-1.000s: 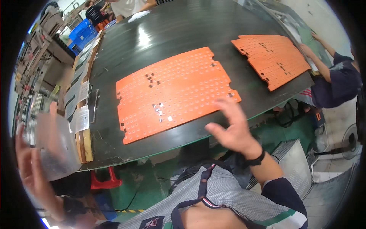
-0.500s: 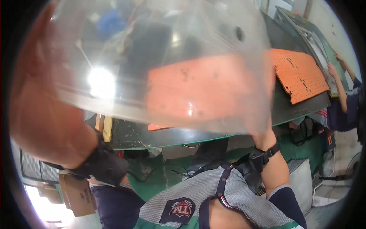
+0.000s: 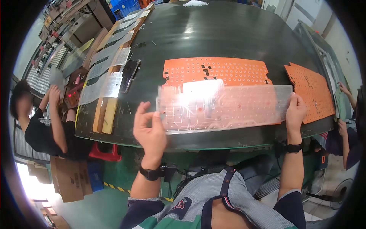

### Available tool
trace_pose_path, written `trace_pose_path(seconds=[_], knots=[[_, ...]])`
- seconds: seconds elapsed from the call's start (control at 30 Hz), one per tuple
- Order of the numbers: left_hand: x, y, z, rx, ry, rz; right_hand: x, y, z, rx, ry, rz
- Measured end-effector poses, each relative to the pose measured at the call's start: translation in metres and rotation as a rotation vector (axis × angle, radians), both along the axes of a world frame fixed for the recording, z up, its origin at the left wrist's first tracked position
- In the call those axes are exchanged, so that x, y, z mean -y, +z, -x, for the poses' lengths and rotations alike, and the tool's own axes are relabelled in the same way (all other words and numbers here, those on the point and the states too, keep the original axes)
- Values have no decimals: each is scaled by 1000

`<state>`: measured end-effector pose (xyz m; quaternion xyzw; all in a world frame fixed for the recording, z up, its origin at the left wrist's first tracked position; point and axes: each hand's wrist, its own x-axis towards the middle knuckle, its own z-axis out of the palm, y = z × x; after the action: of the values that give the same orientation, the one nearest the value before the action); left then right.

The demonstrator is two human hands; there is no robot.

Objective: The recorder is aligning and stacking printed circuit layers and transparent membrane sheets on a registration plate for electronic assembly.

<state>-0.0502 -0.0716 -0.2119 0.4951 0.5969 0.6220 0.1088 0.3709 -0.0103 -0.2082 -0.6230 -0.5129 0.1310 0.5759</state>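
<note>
A clear plastic sheet with fine printed circuit lines [image 3: 236,108] stretches between my hands, over the near part of a perforated orange board [image 3: 213,68]. At its right edge, my right hand [image 3: 295,112] pinches the sheet between thumb and fingers. My left hand [image 3: 150,131] is at the left edge, thumb tip against or just beside the sheet. The other left fingers are bent and spread apart, outside the edge. Bright glare whitens part of the sheet, and the board shows through it.
A second orange board [image 3: 310,91] lies at the right of the dark table [image 3: 183,42]. Left are a phone [image 3: 130,75], wooden strips [image 3: 110,114] and more clear sheets [image 3: 97,74]. One person [image 3: 45,126] works at left; another person's arms [image 3: 343,129] show at right.
The clear sheet has come down from close before my view to over the orange board. Both hands lowered with it, and the left fingers now stand apart at its edge.
</note>
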Motion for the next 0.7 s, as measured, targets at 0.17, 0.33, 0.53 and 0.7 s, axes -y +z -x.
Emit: trace_pose_path(seconds=[0.17,0.33,0.53,0.7], knots=[[-15,-23,4,-111,40,144,-3,-13,5,33,2,158],[-21,-32,4,-181,55,162,-11,-19,1,6,1,244],[-22,-36,8,-221,83,172,-11,-22,8,52,-20,225],[-17,-30,9,-266,70,227,-7,-22,5,108,-15,264]])
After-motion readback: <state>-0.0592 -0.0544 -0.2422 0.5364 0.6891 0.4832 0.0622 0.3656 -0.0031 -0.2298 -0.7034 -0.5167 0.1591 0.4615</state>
